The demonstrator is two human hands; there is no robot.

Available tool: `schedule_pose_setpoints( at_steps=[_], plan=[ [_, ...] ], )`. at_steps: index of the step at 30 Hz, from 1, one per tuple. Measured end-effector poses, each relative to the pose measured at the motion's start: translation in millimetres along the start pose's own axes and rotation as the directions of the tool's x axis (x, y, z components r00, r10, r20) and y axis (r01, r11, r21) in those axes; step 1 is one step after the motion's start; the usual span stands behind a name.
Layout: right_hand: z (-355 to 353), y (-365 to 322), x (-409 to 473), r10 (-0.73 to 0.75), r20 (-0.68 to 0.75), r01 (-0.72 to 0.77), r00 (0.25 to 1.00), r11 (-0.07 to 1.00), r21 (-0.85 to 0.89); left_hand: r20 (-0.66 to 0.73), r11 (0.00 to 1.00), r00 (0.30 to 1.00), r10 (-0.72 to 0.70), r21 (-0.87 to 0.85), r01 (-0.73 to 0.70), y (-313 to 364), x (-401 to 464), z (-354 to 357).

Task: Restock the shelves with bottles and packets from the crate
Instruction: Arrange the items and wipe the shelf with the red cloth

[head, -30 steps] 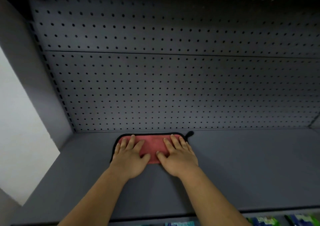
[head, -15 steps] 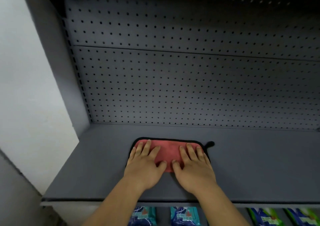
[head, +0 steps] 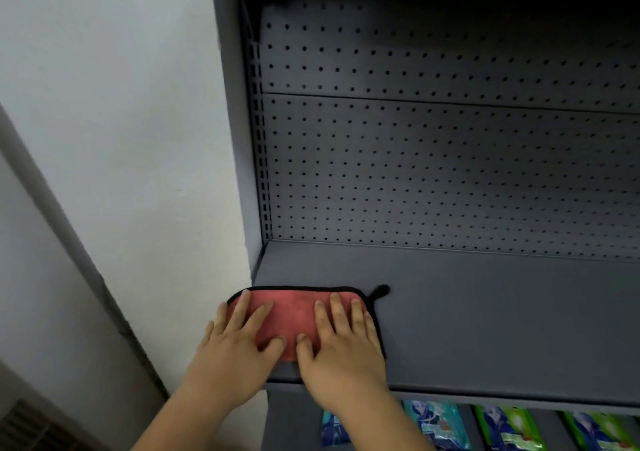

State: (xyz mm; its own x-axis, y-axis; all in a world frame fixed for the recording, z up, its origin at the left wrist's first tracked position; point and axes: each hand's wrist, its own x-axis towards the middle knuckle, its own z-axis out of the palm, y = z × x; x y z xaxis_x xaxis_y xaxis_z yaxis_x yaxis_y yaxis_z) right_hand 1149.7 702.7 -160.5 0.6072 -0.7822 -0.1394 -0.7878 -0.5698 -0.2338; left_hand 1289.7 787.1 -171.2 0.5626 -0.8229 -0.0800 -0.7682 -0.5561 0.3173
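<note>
A red cloth (head: pixel 294 312) with a black hem and a small black loop lies flat at the left front corner of the grey shelf (head: pixel 485 329). My left hand (head: pixel 239 343) presses on its left part with straight, spread fingers. My right hand (head: pixel 341 343) lies beside it, flat on the cloth's right part. The cloth's left end hangs slightly past the shelf's left edge. No crate or bottle is in view.
A perforated grey back panel (head: pixel 450 173) rises behind the shelf. Blue packets (head: pixel 440 426) and green packets (head: pixel 509 430) hang on the level below. A white wall (head: pixel 121 139) stands left of the shelving unit.
Both hands have slid the cloth leftward and toward the front edge, from mid-shelf to the left corner. The view has swung left, showing more wall.
</note>
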Motion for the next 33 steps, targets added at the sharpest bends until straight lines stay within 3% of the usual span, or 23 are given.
schedule_pose_setpoints(
  at_steps=[5, 11, 16, 18, 21, 33],
  plan=[
    [-3, 11, -5, 0.009, -0.035, -0.008, 0.999, 0.999, 0.044, -0.044, 0.996, 0.998, 0.036, 0.084, -0.032, 22, -11, 3],
    [-14, 71, -16, 0.079, -0.068, -0.076, 0.995, 0.996, 0.041, 0.014, 0.977, 0.993, 0.117, 0.180, -0.117, 75, -20, 20],
    [-29, 136, -25, 0.155, -0.074, -0.154, 0.985, 0.988, 0.015, 0.124, 0.984, 0.979, 0.160, 0.057, -0.168, 135, -27, 40],
    [-36, 153, -23, 0.179, -0.057, -0.178, 0.982, 0.984, 0.015, 0.051, 0.982, 0.987, 0.153, 0.101, -0.158, 155, -18, 47],
    [-44, 165, -13, 0.200, -0.022, -0.200, 0.980, 0.980, 0.005, 0.059, 0.987, 0.988, 0.140, 0.074, -0.144, 173, 0, 46],
    [-37, 108, 75, 0.087, 0.069, -0.083, 0.994, 0.994, -0.067, 0.102, 0.997, 0.992, 0.074, 0.031, -0.078, 110, 80, 21]
  ],
)
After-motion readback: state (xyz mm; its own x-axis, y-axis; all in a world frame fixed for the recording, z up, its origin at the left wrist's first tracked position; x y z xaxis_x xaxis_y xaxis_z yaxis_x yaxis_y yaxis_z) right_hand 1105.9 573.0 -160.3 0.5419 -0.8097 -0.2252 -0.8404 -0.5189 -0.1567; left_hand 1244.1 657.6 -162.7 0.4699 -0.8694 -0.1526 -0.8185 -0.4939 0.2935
